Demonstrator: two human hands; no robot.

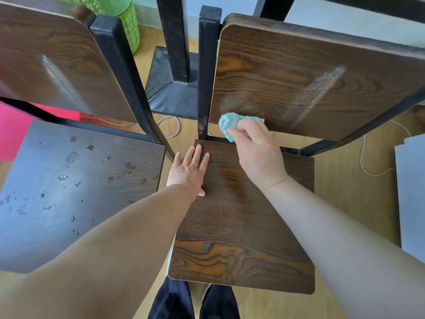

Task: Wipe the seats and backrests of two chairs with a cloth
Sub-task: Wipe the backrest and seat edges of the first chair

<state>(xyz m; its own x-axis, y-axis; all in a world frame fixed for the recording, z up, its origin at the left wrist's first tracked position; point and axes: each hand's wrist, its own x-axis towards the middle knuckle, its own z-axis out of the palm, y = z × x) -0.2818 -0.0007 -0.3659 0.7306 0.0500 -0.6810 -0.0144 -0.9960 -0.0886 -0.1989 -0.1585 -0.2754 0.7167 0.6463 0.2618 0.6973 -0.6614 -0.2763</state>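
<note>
Head view: clamping cloth (230, 123) in right hand (259, 155) fingers at right backrest (299, 77) lower-left corner, probably needing rightward sweep along its length; resting left hand (188, 173) flat, fingers straight, on seat (241, 226).

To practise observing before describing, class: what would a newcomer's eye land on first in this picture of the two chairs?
The turquoise cloth stands out first, gripped by the right hand at the lower left of the right chair's backrest. The left hand lies flat on the right chair's seat. The left chair's seat is speckled with spots.
</note>
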